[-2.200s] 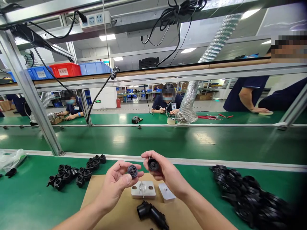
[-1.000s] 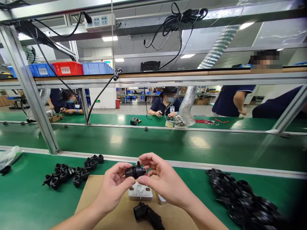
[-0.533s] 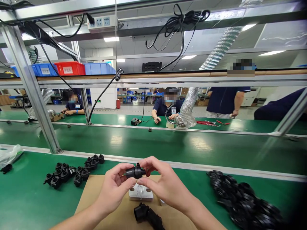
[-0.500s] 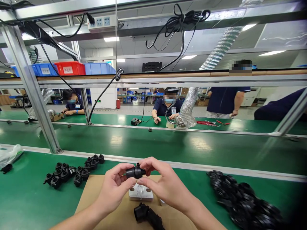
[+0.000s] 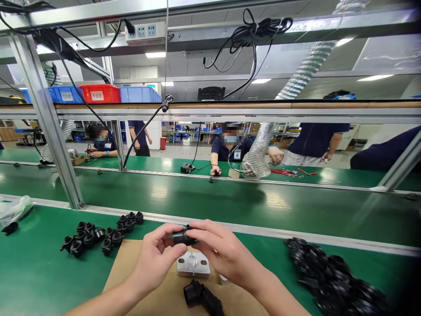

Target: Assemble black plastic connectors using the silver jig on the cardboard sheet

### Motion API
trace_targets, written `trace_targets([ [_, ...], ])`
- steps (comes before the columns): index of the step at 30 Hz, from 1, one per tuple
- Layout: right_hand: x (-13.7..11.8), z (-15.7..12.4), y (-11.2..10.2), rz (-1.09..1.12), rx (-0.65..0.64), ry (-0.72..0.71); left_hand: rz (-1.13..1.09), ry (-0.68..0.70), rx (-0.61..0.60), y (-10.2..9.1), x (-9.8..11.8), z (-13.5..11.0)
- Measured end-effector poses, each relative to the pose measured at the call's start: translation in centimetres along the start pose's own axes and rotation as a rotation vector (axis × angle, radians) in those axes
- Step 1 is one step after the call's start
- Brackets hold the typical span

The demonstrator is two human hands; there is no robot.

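Two curled hands, left hand [image 5: 155, 256] and right hand [image 5: 223, 251], together grip one black fitting [image 5: 180, 237]; one elbow piece [image 5: 206, 299] lies at six o'clock.

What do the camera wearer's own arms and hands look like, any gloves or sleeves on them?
The left hand and right hand are ungloved. The forearms are bare as far as they show, with no sleeve in the picture. I see no watch, bracelet, ring or marking on them.

Part [image 5: 180, 238] between hands [image 5: 157, 252] [image 5: 225, 252], block [image 5: 200, 268] on cardboard [image 5: 126, 263]
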State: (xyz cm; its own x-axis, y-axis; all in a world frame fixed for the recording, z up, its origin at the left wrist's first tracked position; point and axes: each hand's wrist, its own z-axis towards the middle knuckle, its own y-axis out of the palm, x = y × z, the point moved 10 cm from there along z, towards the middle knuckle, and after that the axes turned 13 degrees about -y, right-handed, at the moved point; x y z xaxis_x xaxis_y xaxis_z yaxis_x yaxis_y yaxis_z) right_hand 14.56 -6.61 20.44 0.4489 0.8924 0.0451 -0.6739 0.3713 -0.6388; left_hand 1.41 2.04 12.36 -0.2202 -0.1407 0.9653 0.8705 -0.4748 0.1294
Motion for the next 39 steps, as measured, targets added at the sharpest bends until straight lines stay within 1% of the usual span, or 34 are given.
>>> trace_targets([
  [3, -0.2, 0.0, 0.4, -0.045, -0.037, -0.009, 0.070, 0.050, 0.001, 0.1, 0.7, -0.2],
  [6, 0.4, -0.5, 1.2, -0.106, -0.098, 0.052, 0.141, 0.097, 0.007, 0.3, 1.3, -0.5],
  [8, 0.7, -0.8, 1.6, -0.122, -0.131, 0.106, 0.158, 0.095, 0.013, 0.3, 1.4, -0.5],
  [11, 1.2, -1.0, 1.9, -0.021, -0.165, 0.214, 0.169, 0.088, 0.009, 0.3, 1.3, -0.3],
  [13, 1.5, -1.2, 2.2, 0.054, -0.190, 0.293, 0.183, 0.114, 0.009, 0.3, 1.6, -0.4],
  [17, 2.2, -1.7, 2.6, 0.024, -0.257, 0.380, 0.240, 0.182, -0.009, 0.8, 2.4, -0.7],
  [19, 2.6, -1.9, 2.2, 0.065, -0.230, 0.432, 0.226, 0.164, -0.021, 1.0, 2.2, -0.7],
  [21, 2.6, -1.9, 1.6, 0.156, -0.176, 0.450, 0.170, 0.108, -0.022, 0.8, 1.7, -0.6],
  [23, 2.0, -1.2, 1.2, 0.201, -0.160, 0.391, 0.125, 0.070, -0.015, 0.5, 1.3, -0.4],
  [25, 1.5, -0.7, 1.2, 0.183, -0.166, 0.335, 0.126, 0.087, -0.001, 0.3, 1.3, -0.4],
  [26, 1.6, -0.6, 1.3, 0.169, -0.167, 0.349, 0.139, 0.120, 0.008, 0.2, 1.5, -0.5],
  [27, 2.0, -0.8, 1.6, 0.170, -0.166, 0.396, 0.159, 0.159, 0.015, 0.3, 1.9, -0.7],
  [29, 2.9, -1.5, 2.3, 0.219, -0.162, 0.529, 0.188, 0.220, 0.030, 0.2, 2.4, -0.9],
  [31, 3.3, -1.9, 2.9, 0.291, -0.144, 0.608, 0.158, 0.199, 0.044, 0.0, 2.2, -0.8],
  [34, 3.3, -1.7, 2.7, 0.326, -0.090, 0.600, 0.078, 0.056, 0.048, -0.4, 1.0, -0.3],
  [35, 3.3, -1.6, 2.6, 0.320, -0.080, 0.592, 0.085, 0.041, 0.041, -0.4, 0.9, -0.3],
  [39, 3.8, -1.7, 2.4, 0.323, -0.062, 0.596, 0.157, 0.143, 0.045, -0.2, 1.8, -0.6],
])
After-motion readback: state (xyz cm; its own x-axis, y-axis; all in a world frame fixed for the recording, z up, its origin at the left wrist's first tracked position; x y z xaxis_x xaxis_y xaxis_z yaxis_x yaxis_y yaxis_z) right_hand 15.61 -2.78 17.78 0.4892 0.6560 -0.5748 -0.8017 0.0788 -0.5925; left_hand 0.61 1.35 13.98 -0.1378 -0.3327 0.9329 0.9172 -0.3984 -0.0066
